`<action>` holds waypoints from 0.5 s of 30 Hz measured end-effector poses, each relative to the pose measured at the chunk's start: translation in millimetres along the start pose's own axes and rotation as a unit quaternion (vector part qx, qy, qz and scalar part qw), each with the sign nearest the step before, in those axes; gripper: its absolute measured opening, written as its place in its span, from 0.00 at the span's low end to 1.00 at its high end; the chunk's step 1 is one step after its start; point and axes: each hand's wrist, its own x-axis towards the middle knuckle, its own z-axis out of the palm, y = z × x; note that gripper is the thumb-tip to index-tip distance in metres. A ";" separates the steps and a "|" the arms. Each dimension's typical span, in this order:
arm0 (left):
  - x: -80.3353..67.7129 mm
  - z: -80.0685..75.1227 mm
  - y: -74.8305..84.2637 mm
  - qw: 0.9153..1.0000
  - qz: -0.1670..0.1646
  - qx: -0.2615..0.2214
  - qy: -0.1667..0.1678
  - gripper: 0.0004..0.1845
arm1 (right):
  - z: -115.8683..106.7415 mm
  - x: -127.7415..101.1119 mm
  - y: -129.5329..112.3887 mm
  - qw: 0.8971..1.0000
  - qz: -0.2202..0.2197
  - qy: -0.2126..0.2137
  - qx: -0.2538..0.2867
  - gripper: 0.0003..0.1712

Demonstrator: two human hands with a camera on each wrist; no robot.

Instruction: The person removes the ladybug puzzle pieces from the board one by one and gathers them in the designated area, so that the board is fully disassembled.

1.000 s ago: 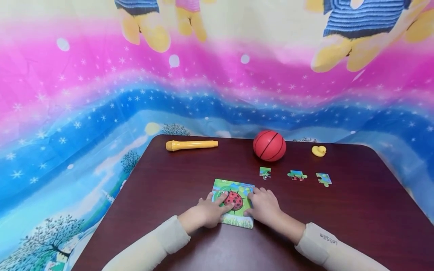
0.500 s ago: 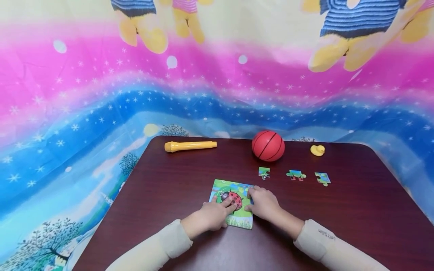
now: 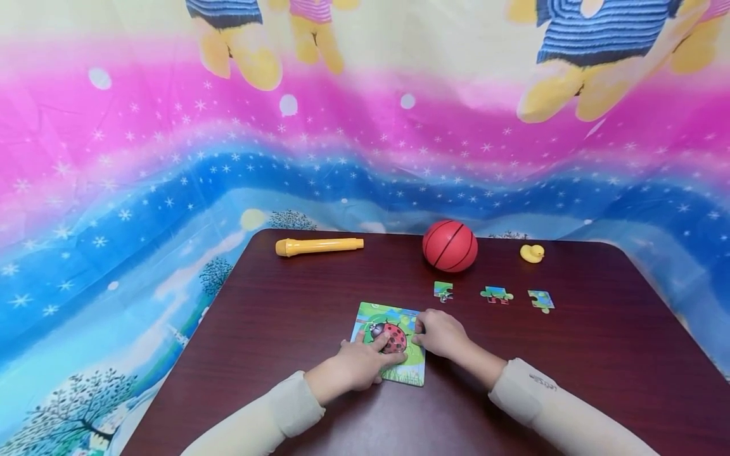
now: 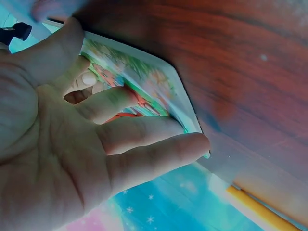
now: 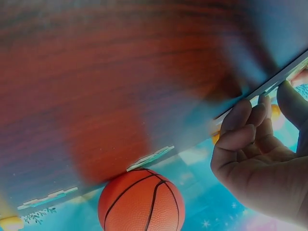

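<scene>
Since a second ago my right hand (image 3: 440,334) has slid from 3 o'clock of the ladybird up to the puzzle board's (image 3: 381,315) 1 o'clock corner; the board shifted slightly left. My left hand (image 3: 356,364) stays at 7 o'clock, fingers spread flat, pressing the picture. Right fingers curl over the board's edge, gripping it. Board lies at table (image 3: 599,354) centre-front. Sleeve print (image 3: 539,380) unreadable.

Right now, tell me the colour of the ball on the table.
The ball is red-orange with black lines, clearest in the head view.
</scene>
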 end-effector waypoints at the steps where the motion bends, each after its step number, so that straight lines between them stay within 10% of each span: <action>1: -0.3 0.0 0.1 1.000 -0.001 0.000 0.001 0.33 | -0.5 0.6 -0.4 1.000 -0.001 -0.002 -0.001 0.15; 15: 2.1 7.4 2.9 1.000 0.003 0.013 0.027 0.34 | -12.2 1.9 -4.0 0.995 0.001 -0.006 0.097 0.13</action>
